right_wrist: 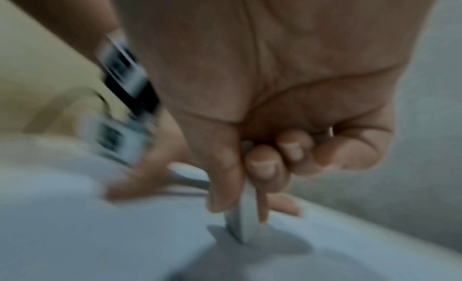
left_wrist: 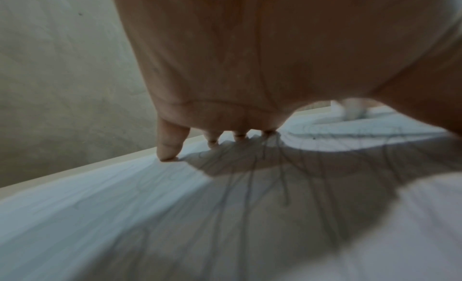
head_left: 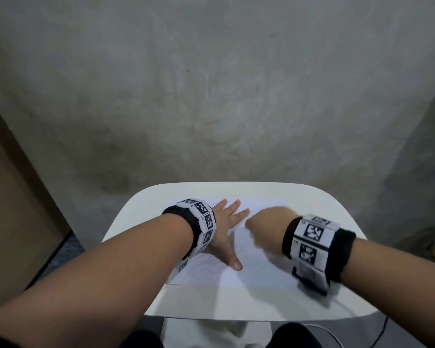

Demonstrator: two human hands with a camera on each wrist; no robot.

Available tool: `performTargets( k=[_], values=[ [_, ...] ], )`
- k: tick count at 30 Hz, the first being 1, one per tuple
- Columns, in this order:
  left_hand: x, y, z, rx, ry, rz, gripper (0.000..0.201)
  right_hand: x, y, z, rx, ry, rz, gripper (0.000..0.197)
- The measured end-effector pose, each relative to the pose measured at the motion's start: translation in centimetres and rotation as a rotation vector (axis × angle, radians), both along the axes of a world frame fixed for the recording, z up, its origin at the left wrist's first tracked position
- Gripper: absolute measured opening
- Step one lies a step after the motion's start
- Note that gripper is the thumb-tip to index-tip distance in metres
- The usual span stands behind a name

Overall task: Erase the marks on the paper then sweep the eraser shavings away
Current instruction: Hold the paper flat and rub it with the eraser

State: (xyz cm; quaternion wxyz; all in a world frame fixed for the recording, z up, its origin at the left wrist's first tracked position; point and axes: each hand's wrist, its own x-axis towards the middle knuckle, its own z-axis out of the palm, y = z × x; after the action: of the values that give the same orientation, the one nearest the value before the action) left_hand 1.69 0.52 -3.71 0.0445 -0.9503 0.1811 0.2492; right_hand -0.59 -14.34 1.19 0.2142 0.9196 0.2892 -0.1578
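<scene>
A white sheet of paper [head_left: 256, 270] lies on a small white table [head_left: 211, 302]. My left hand [head_left: 226, 222] lies flat on the sheet's left half with fingers spread, pressing it down. In the left wrist view grey pencil marks [left_wrist: 250, 186] run under the left hand [left_wrist: 250, 77]. My right hand [head_left: 269, 222], blurred, is curled over the middle of the sheet. The right wrist view shows my right hand [right_wrist: 250, 186] pinching a white eraser [right_wrist: 241, 226] between thumb and fingers, its tip standing on the paper [right_wrist: 75, 236]. The eraser is hidden in the head view.
A grey concrete wall [head_left: 211, 96] rises right behind the table's far edge. A brown cardboard panel [head_left: 13, 209] leans at the left. A thin black cable [head_left: 379, 332] hangs below the table's front right corner. My knees show under the front edge.
</scene>
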Motion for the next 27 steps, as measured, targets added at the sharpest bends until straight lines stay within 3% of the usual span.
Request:
performTargets(
  k=[1, 3, 6, 8, 10, 11, 15, 19, 23, 25, 27],
  values=[
    [-0.1, -0.2, -0.1, 0.015, -0.004, 0.0, 0.136, -1.3, 0.3, -0.3, 0.041, 0.072, 0.061, 0.029],
    [-0.1, -0.2, 0.0, 0.006, -0.003, -0.004, 0.136, -1.1, -0.3, -0.3, 0.071, 0.131, 0.016, 0.026],
    [-0.3, 0.2, 0.3, -0.024, 0.01, -0.005, 0.134, 1.9, -1.7, 0.3, 0.075, -0.035, -0.119, 0.025],
    [-0.2, 0.0, 0.2, -0.005, 0.012, -0.004, 0.135, 0.5, -1.0, 0.0, 0.056, -0.03, -0.057, 0.022],
    [-0.2, -0.3, 0.1, 0.023, 0.003, -0.005, 0.135, -1.9, -0.1, -0.8, 0.08, 0.085, 0.063, 0.021],
    [-0.2, -0.3, 0.0, 0.023, 0.0, -0.005, 0.136, -1.9, -0.3, -0.8, 0.082, 0.117, 0.042, 0.022],
    [-0.2, 0.0, 0.2, -0.013, 0.013, 0.003, 0.134, 1.2, -2.0, -0.1, 0.099, -0.044, -0.113, 0.023],
    [-0.5, -0.3, 0.3, 0.005, -0.002, 0.004, 0.134, -2.4, -0.5, -1.1, 0.103, 0.117, 0.067, 0.022],
    [-0.5, 0.1, 0.6, -0.026, 0.017, 0.009, 0.133, 1.4, -2.7, 0.2, 0.093, -0.049, -0.129, 0.024],
    [-0.5, 0.0, 0.6, -0.019, 0.017, 0.008, 0.133, 0.2, -2.3, -0.3, 0.081, -0.062, -0.073, 0.02],
    [-0.5, -0.2, 0.6, -0.014, 0.014, 0.007, 0.133, -2.5, -1.2, -1.0, 0.109, 0.057, 0.063, 0.021]
  ],
)
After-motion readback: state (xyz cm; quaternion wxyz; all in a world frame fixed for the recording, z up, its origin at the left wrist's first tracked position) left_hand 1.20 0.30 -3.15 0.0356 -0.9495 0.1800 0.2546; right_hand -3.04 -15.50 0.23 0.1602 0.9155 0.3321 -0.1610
